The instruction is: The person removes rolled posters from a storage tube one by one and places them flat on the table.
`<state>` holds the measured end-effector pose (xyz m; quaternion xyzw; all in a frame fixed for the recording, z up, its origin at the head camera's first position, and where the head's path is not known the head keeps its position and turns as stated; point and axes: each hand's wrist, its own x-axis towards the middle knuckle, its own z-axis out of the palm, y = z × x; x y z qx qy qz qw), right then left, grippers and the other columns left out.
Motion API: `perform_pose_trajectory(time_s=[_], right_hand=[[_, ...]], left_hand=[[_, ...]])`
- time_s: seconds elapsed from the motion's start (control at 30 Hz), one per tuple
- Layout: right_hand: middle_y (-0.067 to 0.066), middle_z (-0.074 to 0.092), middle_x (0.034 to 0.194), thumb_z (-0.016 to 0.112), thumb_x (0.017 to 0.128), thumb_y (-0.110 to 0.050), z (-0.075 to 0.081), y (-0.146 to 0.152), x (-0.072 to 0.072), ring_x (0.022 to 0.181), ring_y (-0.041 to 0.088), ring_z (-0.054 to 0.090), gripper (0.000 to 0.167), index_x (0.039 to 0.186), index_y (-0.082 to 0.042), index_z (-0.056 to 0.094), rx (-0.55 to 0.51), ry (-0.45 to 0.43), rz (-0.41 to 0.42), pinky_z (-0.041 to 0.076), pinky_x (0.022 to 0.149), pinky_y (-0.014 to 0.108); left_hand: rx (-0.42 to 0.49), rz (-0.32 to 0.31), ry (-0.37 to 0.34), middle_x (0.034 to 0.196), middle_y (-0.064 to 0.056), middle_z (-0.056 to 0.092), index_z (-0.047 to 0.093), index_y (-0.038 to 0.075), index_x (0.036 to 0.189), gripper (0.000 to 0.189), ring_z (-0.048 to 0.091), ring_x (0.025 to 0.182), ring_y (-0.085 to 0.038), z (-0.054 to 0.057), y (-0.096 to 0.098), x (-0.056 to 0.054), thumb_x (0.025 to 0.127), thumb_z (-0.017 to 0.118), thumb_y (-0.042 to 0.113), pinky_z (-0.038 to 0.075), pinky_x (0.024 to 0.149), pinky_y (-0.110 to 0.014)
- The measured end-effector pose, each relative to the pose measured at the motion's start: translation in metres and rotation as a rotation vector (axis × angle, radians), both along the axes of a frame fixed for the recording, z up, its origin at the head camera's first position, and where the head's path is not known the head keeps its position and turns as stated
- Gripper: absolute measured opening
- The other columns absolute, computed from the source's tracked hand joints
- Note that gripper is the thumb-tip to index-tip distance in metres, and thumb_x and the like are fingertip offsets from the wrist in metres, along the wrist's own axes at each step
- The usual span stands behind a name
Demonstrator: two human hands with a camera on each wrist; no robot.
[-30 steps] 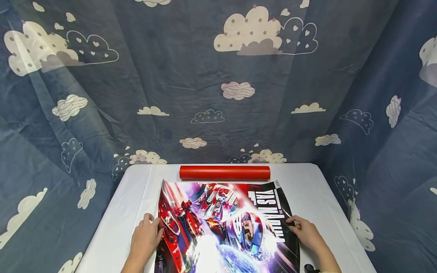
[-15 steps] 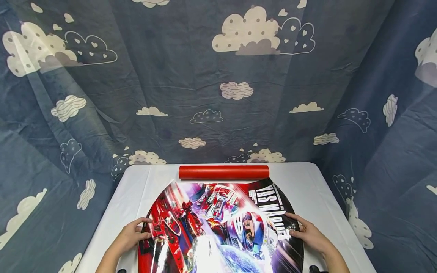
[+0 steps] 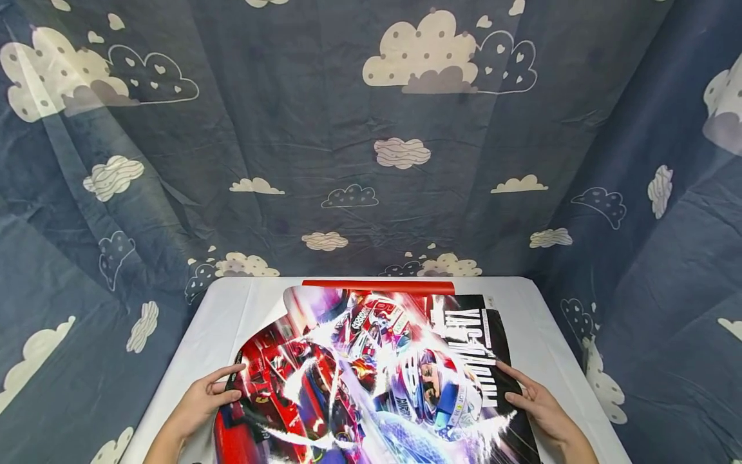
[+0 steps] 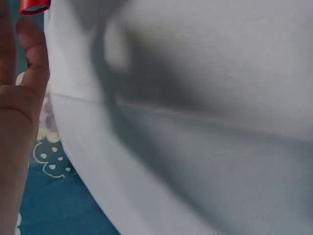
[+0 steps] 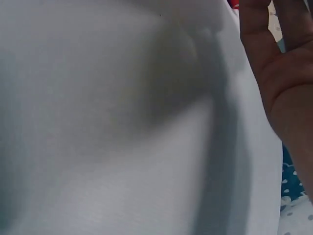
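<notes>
A glossy racing poster [image 3: 371,380] in red, white, purple and black is spread between my two hands in the head view. My left hand [image 3: 199,403] pinches its left edge between thumb and fingers. The black right edge is pinched by my right hand [image 3: 545,406]. The sheet bows, with its far left corner curling, and its near part runs out of frame. Behind it lies a red tube [image 3: 377,287], partly covered by the poster's far edge. In the wrist views my left hand [image 4: 22,88] and right hand [image 5: 281,73] appear at the frame sides; their grip is not visible there.
The white table [image 3: 556,335] shows on both sides of the poster. A dark blue curtain [image 3: 290,148] with cloud prints hangs behind the table and along both sides.
The poster has been spread wider and raised, its far edge moving over part of the red tube. My left hand has moved outward to the left; my right hand slightly right.
</notes>
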<state>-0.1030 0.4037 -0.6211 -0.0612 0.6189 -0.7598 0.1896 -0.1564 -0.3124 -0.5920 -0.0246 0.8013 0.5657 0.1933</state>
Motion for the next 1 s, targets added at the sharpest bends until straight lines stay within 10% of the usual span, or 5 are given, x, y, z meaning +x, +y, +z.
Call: perform_pose_trajectory(time_s=[0.17, 0.47, 0.7, 1.0], right_hand=[[-0.009, 0.080, 0.121, 0.047, 0.109, 0.003, 0.004, -0.002, 0.003, 0.107, 0.005, 0.076, 0.060, 0.139, -0.046, 0.065, 0.049, 0.094, -0.060, 0.061, 0.089, 0.022], [-0.016, 0.080, 0.105, 0.057, 0.105, 0.002, 0.021, -0.010, 0.007, 0.100, -0.005, 0.070, 0.036, 0.118, -0.022, 0.081, 0.287, 0.208, -0.304, 0.053, 0.086, 0.011], [-0.020, 0.078, 0.112, 0.053, 0.107, 0.003, 0.023, -0.013, 0.008, 0.108, -0.011, 0.067, 0.032, 0.120, -0.008, 0.081, 0.229, 0.219, -0.355, 0.052, 0.090, 0.008], [-0.030, 0.067, 0.124, 0.068, 0.104, -0.020, 0.020, -0.014, 0.001, 0.112, -0.022, 0.051, 0.041, 0.139, 0.001, 0.068, 0.614, 0.080, -0.329, 0.042, 0.094, 0.009]], left_hand=[[-0.078, 0.097, 0.047, 0.128, -0.012, 0.077, 0.063, 0.014, 0.149, 0.059, 0.070, 0.117, -0.011, 0.019, 0.002, 0.002, 0.095, 0.081, 0.029, 0.057, 0.101, -0.036], [-0.043, 0.247, 0.221, 0.091, 0.010, 0.081, 0.078, -0.003, 0.110, 0.027, 0.073, 0.089, -0.001, 0.034, 0.017, 0.006, 0.091, 0.084, 0.017, 0.055, 0.083, -0.014], [0.148, 0.278, 0.350, 0.095, 0.014, 0.073, 0.076, -0.011, 0.102, 0.015, 0.068, 0.090, -0.001, 0.021, 0.021, 0.013, 0.092, 0.078, 0.000, 0.057, 0.083, -0.015], [0.081, 0.331, 0.173, 0.102, 0.023, 0.075, 0.066, 0.006, 0.141, 0.046, 0.069, 0.096, 0.005, -0.001, 0.023, 0.003, 0.099, 0.077, 0.023, 0.057, 0.082, -0.015]])
